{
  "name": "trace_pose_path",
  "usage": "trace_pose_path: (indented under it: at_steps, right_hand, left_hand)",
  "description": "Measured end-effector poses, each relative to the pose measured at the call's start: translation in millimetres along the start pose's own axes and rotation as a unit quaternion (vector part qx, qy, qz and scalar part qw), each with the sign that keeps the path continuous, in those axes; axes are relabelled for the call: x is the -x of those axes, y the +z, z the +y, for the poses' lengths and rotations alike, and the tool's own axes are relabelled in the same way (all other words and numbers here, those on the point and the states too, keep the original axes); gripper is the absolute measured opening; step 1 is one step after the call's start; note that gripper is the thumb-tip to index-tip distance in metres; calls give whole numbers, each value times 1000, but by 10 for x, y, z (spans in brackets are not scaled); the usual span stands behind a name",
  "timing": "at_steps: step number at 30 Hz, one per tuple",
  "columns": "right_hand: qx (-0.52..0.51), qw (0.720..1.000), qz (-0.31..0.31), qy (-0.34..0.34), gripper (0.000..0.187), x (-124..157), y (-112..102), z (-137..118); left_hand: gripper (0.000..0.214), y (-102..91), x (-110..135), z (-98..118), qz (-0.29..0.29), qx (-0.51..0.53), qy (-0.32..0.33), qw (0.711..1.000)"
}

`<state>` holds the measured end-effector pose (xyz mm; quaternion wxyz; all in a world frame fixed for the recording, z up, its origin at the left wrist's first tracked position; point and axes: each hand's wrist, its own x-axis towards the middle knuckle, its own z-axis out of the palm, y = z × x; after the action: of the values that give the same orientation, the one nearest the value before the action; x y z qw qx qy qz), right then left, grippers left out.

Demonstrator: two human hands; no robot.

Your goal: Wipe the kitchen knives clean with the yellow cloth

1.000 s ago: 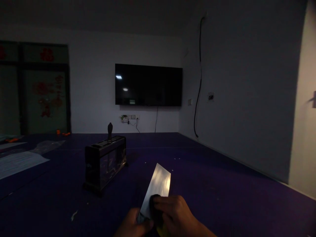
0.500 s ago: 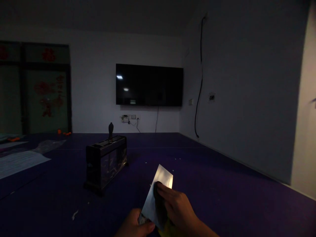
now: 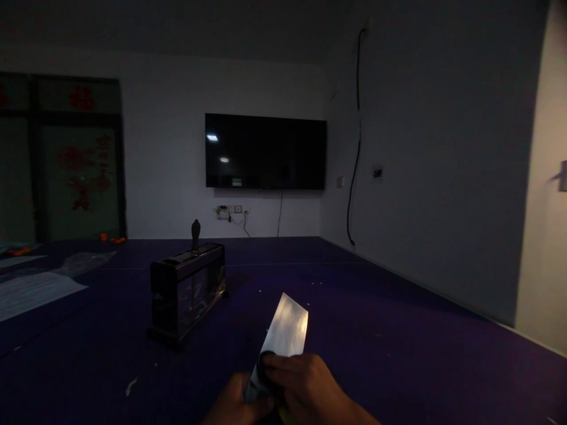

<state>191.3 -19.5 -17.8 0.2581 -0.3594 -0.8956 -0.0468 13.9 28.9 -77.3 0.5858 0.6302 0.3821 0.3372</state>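
Observation:
A cleaver (image 3: 287,326) with a broad, shiny blade points up and away from me at the bottom centre. My left hand (image 3: 237,401) is closed around its lower end; the handle itself is hidden. My right hand (image 3: 310,383) presses a dark cloth (image 3: 268,366) against the lower part of the blade, fingers bent over it. A bit of yellow-green shows beneath that hand, too dim to make out. To the left stands a dark knife block (image 3: 188,292) with clear sides, one black knife handle (image 3: 195,235) sticking up from its top.
Printed paper (image 3: 39,293) and clear plastic wrap (image 3: 91,261) lie on the purple tabletop (image 3: 398,354) at left, near small orange items (image 3: 116,239). White scraps (image 3: 131,386) are scattered about. A television (image 3: 266,152) hangs on the far wall; a black cable (image 3: 354,177) runs down the right wall.
My right hand and the cloth have slid down the blade toward my left hand, baring more of its upper part. The view has shifted slightly.

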Motion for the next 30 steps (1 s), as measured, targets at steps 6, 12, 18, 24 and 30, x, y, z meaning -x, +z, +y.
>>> trace_pose_path:
  at_steps: [6,12,18,24,30]
  right_hand:
    - [55,987,41,145,53,5,52,171]
    - [43,992,36,110,52,4,48,125]
    - [3,999,-31,-14,30,-24,16,-61]
    - [-10,998,-50,-32,24,-28,36,-54]
    - [31,998,14,58,45,-1,28,83]
  left_hand:
    - [48,-12,34,62,-11,-46,-25,999]
    - [44,-46,65,154,-9,-59,-15,998]
    - [42,32,30,191,-58,-9,-15,998]
    - [48,71,97,200,-5,32,-7,999]
    - [38,17,96,172,-5,-4,-6,1000]
